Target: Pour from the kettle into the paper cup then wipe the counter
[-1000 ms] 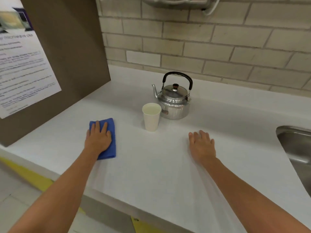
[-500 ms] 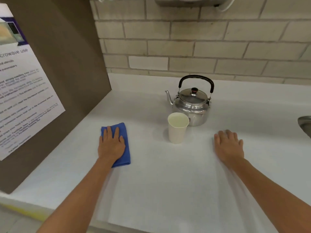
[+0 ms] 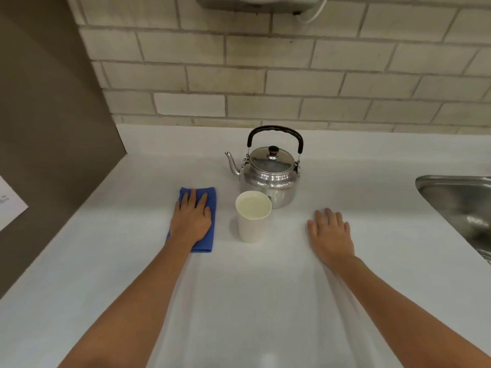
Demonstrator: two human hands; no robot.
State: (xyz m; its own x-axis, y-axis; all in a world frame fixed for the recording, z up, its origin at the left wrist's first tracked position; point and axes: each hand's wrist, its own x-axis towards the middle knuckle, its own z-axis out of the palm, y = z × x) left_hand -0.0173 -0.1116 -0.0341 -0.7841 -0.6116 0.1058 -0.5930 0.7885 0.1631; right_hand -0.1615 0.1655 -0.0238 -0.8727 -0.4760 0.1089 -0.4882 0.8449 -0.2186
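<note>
While my left hand [image 3: 191, 221] presses flat on the blue cloth [image 3: 210, 216], my right hand [image 3: 330, 235] lies flat (gripping nothing); paper cup [image 3: 253, 217] touches the kettle [image 3: 271, 171] mid-counter [image 3: 252, 301], nearer the back edge.

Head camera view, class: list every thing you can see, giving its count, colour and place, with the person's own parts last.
kettle: one, silver with black handle, back centre of the counter, spout pointing left
paper cup: one, white, just in front of the kettle
cloth: one, blue, left of the cup, under the left hand
counter: one, white
sink: one, steel, right edge
brick wall: one, beige, behind
paper notice: one, white, far left
hands: two; left hand flat on the cloth, right hand flat on the counter
</note>
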